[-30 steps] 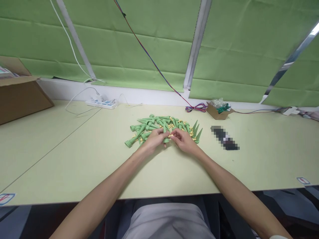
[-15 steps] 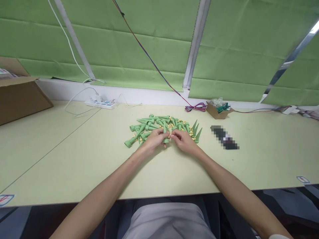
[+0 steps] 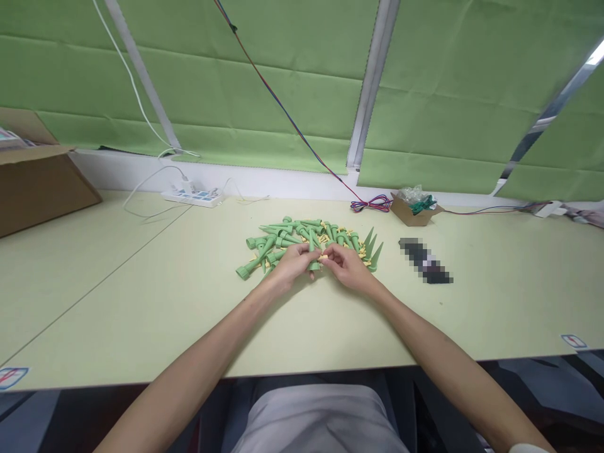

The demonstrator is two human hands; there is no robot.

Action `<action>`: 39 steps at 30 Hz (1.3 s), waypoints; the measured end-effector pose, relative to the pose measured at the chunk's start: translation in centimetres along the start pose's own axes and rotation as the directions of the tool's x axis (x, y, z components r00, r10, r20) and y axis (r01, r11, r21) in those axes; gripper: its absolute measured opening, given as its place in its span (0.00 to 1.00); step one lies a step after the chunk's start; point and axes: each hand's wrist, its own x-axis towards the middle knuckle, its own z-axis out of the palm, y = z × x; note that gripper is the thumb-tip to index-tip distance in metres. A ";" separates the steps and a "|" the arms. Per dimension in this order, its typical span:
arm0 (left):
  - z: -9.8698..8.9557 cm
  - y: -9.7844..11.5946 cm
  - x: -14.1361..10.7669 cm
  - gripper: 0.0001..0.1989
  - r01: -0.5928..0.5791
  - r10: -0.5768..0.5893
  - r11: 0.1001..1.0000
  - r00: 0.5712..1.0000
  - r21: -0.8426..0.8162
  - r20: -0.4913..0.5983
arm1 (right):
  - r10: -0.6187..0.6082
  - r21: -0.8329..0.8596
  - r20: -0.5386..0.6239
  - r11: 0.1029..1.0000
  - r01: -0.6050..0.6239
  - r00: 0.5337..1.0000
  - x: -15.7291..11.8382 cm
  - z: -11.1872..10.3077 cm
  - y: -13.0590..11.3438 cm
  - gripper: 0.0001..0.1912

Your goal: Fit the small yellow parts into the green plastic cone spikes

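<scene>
My left hand [image 3: 295,263] is closed around a green spike [image 3: 312,240], whose pointed end is up and whose wide cap is down. My right hand [image 3: 346,265] pinches a small yellow piece [image 3: 323,257] against the side of the spike. Just beyond both hands lies a pile of green spikes [image 3: 284,239] with wide caps, mixed with many small yellow pieces. At the pile's right end several bare green points [image 3: 376,255] stick out.
An open cardboard box [image 3: 413,217] with plastic bags stands at the back right, beside coiled red-blue wire [image 3: 372,203]. A blurred dark object [image 3: 426,261] lies right of the pile. A power strip [image 3: 193,197] and large carton [image 3: 42,189] are at the left.
The fingertips of my right hand have shifted slightly, and more of the yellow piece shows between my hands. My left hand keeps its hold on the spike.
</scene>
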 end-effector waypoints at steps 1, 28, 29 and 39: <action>0.0 0.1 0.0 0.16 0.004 -0.004 1.000 1.000 0.004 0.004 | 0.002 -0.007 0.006 1.000 -0.002 1.000 0.0 0.0 -0.1 0.09; -0.2 0.3 -0.2 0.20 0.011 -0.013 1.000 0.994 0.021 0.112 | -0.032 -0.056 0.041 0.998 0.034 0.999 0.1 -0.2 -0.1 0.15; -0.1 0.3 -0.2 0.20 0.012 -0.014 1.000 0.993 0.016 0.114 | -0.035 -0.065 0.040 0.997 0.037 0.999 0.1 -0.3 -0.1 0.15; 0.0 0.4 -0.2 0.19 0.037 -0.036 0.999 0.994 -0.010 0.101 | -0.052 -0.106 0.023 0.993 0.054 0.998 0.1 -0.3 -0.3 0.21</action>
